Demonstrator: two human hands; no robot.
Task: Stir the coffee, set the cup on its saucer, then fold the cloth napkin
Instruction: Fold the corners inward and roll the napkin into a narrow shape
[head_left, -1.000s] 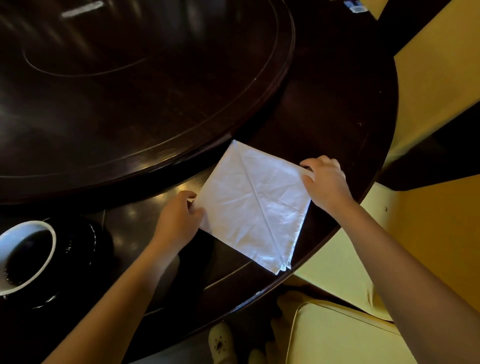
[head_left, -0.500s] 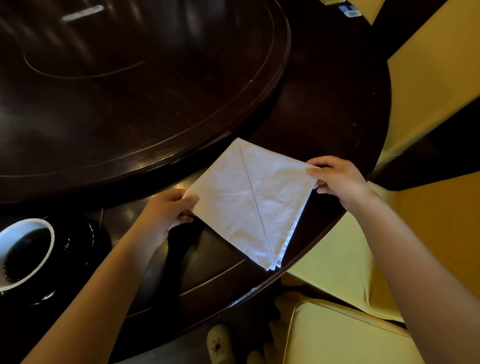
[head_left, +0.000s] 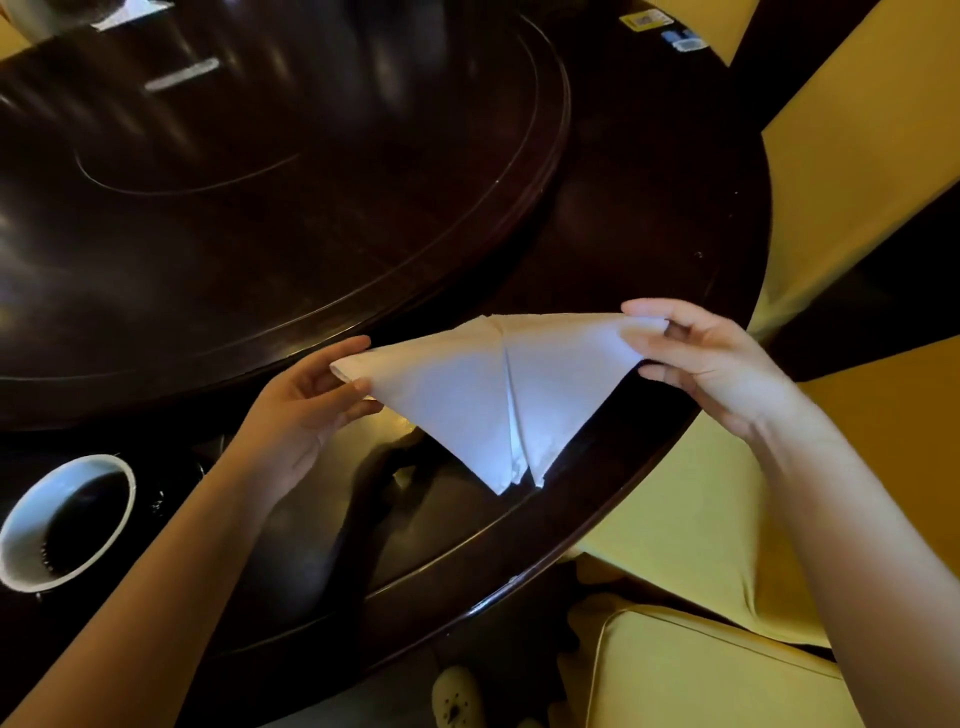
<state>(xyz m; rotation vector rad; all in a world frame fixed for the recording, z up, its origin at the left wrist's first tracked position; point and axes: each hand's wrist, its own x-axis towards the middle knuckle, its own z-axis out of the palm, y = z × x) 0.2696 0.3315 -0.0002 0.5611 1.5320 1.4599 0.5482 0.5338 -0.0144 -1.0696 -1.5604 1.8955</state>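
The left hand (head_left: 306, 400) pinches the left corner of the white napkin (head_left: 493, 395) between thumb and fingers, and the right hand (head_left: 711, 358) pinches its right corner likewise. The folded napkin hangs point-down over the dark worktop (head_left: 623, 249), right of the coffee cup (head_left: 65, 522).

Single head-worn wide-angle view, close above, angled forward and down over the table (head_left: 597, 249) edge.
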